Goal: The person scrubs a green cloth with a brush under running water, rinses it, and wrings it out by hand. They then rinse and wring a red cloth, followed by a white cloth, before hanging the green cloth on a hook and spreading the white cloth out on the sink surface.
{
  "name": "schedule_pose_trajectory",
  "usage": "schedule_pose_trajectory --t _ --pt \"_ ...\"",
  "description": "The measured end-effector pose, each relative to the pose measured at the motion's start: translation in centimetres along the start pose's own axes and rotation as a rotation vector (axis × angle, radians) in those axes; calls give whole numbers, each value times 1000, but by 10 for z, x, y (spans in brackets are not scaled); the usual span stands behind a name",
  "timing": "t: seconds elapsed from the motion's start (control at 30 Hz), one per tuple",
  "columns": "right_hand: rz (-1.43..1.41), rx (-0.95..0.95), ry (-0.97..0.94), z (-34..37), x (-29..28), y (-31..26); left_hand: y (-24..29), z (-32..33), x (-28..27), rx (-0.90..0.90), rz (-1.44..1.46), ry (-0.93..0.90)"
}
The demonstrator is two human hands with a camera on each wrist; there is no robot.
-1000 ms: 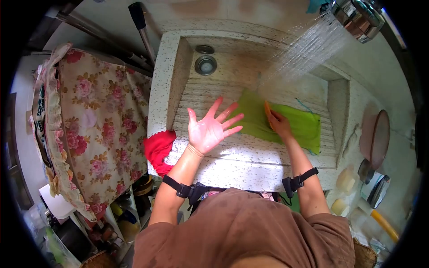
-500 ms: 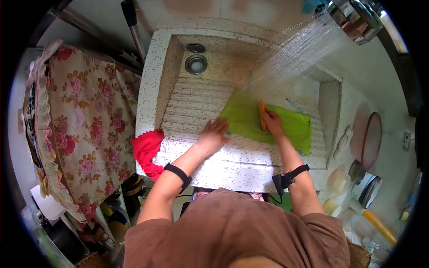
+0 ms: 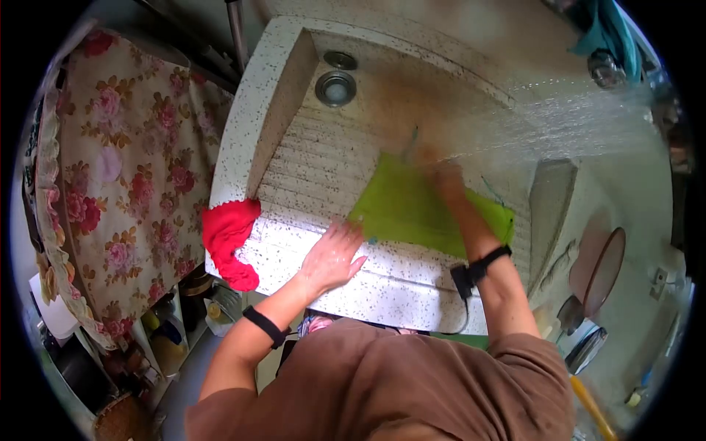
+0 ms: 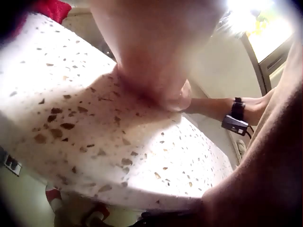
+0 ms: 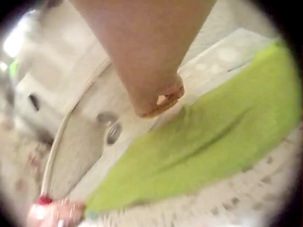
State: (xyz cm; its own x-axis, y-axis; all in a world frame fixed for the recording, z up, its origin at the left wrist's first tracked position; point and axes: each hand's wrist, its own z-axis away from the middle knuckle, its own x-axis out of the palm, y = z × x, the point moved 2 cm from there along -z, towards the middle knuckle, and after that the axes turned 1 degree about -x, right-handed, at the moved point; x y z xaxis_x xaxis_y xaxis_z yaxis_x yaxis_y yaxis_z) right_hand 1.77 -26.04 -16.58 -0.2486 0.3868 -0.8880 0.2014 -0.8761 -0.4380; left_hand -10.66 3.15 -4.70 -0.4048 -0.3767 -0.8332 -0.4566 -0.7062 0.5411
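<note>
A wet lime-green cloth (image 3: 412, 213) lies spread on the ribbed slope of a speckled stone washing sink (image 3: 283, 95). At its far edge, blurred in the head view, is my right hand (image 3: 445, 180). In the right wrist view that hand is curled round an orange scrub brush (image 5: 163, 109), of which only a thin edge shows beneath the fingers. My left hand (image 3: 329, 257) rests palm down on the sink's front ledge, its fingertips at the cloth's left corner. In the left wrist view its fingers are hidden behind the wrist.
A bunched red cloth (image 3: 232, 239) hangs over the sink's front left corner. Water spray (image 3: 566, 121) crosses the upper right, below a hanging teal cloth (image 3: 618, 37). A metal drain (image 3: 335, 89) sits at the back left. Left stands a floral cover (image 3: 140, 176); a basin (image 3: 604, 272) is at right.
My left hand has turned from raised, palm up, to palm down on the ledge. My right hand has moved from mid-cloth to its far edge with the brush. The head view has shifted.
</note>
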Motion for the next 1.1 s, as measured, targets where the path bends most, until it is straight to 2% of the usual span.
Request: schedule_pose_trajectory --t 0.03,0.1,0.17,0.2,0.27,0.3,0.37,0.4,0.47,0.57,0.7,0.8,0.9,1.0,1.1 --pt "46 -121 5 4 -6 -35 -1 1 -1 12 -13 39" --pt "19 -205 -24 27 -13 -101 0 5 1 35 -22 96" --pt "-116 -157 -59 39 -26 -144 -1 2 0 34 -18 141" --pt "-181 -109 -19 37 -20 -138 -1 2 -1 34 -19 157" --pt "-312 -1 67 33 -7 -113 -6 0 -1 -142 113 65" --pt "-430 125 37 31 -7 -99 -10 -4 -1 -224 175 23" --pt "-665 381 -20 36 -8 -74 -22 -20 -1 -461 384 60" --pt "-688 412 41 42 -5 -66 -28 -29 1 -577 486 82" --pt "-739 470 165 50 4 -55 -39 -50 18 -521 431 93" --pt "-793 411 102 50 -9 -62 -34 -67 34 -534 330 85" --pt "-795 371 132 51 -12 -63 -20 -70 41 -555 85 120" --pt "-789 365 139 53 -4 -58 -22 -68 49 -599 100 205" --pt "-726 301 183 56 20 -46 -45 -76 55 -712 342 97" --pt "-722 257 152 58 17 -44 -76 -82 55 -1012 787 170" --pt "-796 264 144 57 18 -45 -90 -66 28 -1267 1221 391"
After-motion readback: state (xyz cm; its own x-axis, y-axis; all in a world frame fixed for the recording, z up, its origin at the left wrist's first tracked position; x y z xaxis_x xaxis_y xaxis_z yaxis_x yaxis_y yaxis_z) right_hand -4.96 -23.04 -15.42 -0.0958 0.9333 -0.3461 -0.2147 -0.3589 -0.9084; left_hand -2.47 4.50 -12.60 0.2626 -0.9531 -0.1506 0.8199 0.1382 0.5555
